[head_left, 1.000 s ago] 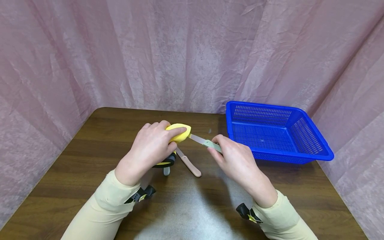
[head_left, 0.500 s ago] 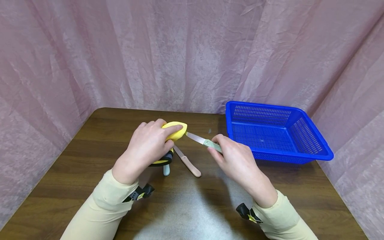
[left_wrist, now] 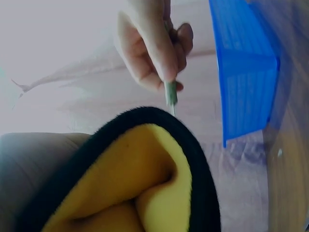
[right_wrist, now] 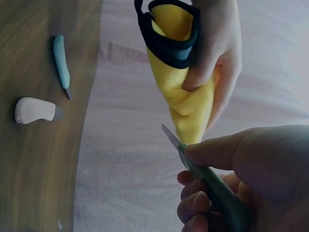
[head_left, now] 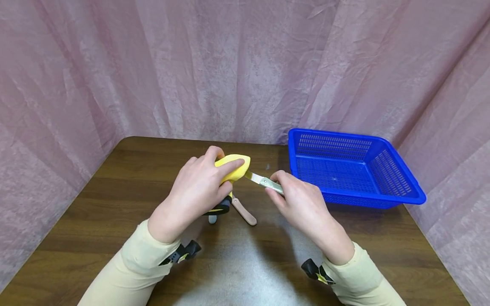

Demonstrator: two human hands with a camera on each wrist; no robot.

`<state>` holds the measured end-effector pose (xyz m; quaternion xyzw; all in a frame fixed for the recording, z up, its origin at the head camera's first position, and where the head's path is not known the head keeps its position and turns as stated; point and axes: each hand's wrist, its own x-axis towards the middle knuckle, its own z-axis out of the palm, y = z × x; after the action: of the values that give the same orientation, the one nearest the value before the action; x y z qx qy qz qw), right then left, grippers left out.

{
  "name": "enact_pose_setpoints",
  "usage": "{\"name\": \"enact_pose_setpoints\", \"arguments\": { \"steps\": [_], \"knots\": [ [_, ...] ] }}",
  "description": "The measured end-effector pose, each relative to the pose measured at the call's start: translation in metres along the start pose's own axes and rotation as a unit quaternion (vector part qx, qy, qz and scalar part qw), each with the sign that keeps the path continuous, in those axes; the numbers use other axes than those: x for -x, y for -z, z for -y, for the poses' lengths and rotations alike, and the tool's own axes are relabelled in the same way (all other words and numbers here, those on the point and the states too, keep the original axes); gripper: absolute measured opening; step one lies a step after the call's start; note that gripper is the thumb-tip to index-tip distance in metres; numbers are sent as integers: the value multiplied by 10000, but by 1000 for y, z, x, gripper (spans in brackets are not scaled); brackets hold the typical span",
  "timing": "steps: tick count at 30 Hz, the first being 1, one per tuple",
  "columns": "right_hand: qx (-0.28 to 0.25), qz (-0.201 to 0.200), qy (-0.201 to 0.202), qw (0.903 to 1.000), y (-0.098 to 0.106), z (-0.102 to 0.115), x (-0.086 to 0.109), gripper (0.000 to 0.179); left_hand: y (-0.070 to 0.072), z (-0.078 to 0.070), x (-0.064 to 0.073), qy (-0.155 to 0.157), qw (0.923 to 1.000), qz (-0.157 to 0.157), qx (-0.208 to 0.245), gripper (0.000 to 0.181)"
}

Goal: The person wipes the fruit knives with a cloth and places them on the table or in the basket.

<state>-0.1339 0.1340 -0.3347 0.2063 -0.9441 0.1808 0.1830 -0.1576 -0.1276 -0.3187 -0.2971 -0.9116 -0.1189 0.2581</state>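
Left hand (head_left: 197, 182): closed on the yellow cloth pouch (right_wrist: 170, 84), thumb 1 side, index finger laid along the top toward the narrow end. Black-rimmed mouth faces back to the wearer. Right hand (head_left: 304, 204): fingers wrapped round the green-handled knife (head_left: 268, 183), thumb forward on the handle. Pouch sits between the 2 hands, off the table (head_left: 249, 255), narrow end pointing at the right hand. Blade tip right at that end; contact or not, can't tell. 2 more knives on the table below the pouch: pink-handled knife (head_left: 244, 212), light-blue-handled knife (right_wrist: 61, 63). Blue basket (head_left: 373, 196) beyond the right hand.
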Motion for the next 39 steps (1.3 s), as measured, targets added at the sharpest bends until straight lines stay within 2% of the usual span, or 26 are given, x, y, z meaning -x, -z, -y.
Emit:
{"name": "enact_pose_setpoints", "arguments": {
  "steps": [6, 10, 21, 39],
  "knots": [
    [-23, -46, 33, 10000, 0, 0, 0, 13, 0, -12, 1, -216, 9995, -165, 142, 59],
    [-39, -33, 22, 10000, 0, 0, 0, 12, -1, -16, 2, -321, 9993, -168, 105, 55],
    [-46, -3, 17, 10000, 1, 1, 0, 12, -1, -21, 4, -727, 9972, 103, -117, 49],
    [-5, -37, 46, 10000, 0, 0, 1, 13, -2, -19, 5, -747, 9968, 125, -242, 49]
  ]
}}
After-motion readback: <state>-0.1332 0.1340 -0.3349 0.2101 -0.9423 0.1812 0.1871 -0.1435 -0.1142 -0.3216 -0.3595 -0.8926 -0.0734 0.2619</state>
